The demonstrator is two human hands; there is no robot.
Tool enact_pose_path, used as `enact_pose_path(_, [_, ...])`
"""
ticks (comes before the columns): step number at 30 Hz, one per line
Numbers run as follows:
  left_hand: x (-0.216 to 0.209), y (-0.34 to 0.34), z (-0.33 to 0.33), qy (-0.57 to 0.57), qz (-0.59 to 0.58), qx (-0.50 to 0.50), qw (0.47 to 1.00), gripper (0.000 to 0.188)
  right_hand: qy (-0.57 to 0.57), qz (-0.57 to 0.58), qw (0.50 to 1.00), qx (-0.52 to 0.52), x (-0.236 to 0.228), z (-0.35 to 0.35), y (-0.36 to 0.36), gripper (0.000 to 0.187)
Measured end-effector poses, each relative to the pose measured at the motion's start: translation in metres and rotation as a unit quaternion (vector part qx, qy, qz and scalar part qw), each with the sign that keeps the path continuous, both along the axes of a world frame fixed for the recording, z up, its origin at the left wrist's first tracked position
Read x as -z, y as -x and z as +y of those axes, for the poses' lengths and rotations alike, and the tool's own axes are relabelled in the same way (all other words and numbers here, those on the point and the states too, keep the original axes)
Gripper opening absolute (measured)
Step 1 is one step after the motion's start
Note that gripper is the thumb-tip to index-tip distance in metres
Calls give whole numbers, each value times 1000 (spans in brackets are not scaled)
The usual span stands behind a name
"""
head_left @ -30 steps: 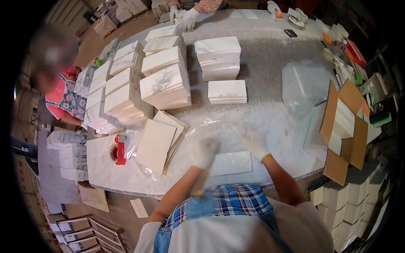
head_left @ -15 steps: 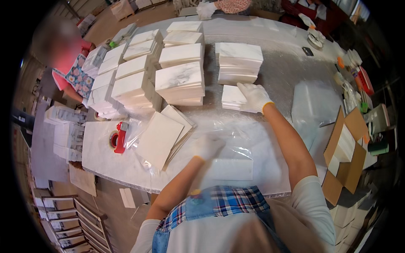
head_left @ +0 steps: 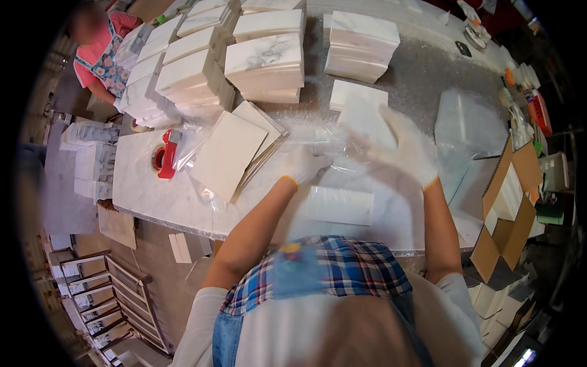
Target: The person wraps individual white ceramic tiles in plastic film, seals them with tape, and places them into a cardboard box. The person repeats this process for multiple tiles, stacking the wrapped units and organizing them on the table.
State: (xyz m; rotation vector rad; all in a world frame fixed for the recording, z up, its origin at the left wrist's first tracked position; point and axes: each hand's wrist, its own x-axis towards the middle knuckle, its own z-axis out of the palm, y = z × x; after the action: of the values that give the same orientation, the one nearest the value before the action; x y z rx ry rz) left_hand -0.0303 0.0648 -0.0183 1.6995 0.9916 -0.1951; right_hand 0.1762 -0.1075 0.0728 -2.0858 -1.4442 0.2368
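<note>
1. Two gloved hands work above the pale table [head_left: 137,192]. The right hand [head_left: 400,147] is half open and blurred, its thumb and fingers spread around the edges of a white tile [head_left: 365,117], which it seems to grip.
2. The left hand [head_left: 302,164] is loosely curled at the edge of a clear film [head_left: 330,136]; whether it pinches this film, I cannot tell.
3. The white tile is raised in front of the short stack [head_left: 359,90], partly overlapping it in this view. Nearer to the person's body, a flat tile [head_left: 340,205] lies on the table.
4. Any marking on the red tape dispenser [head_left: 167,156] or on the open carton [head_left: 512,237] is too small to be read.
5. Half a second ago the right hand was placed on the short stack, with the arm stretched out; now it is nearer to the body and to the other hand. The left hand has stayed beside the film. The stacks appear higher in the view than before.
</note>
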Motion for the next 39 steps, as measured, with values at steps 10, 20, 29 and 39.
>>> enact_pose_path(10, [-29,-3,0,80,-60,-47,994,19,17,-1,988,-154,28,-65,106,83])
enact_pose_path(20, [-23,-2,-3,42,-60,-34,997,18,53,42,995,-68,32,-59,105,89])
enact_pose_path(29, [36,0,-1,36,-251,-127,959,24,92,370,908,175,58,8,68,72])
enact_pose_path(39, [-65,-16,-22,23,-373,-205,905,44,-255,372,879,155,0,39,51,26])
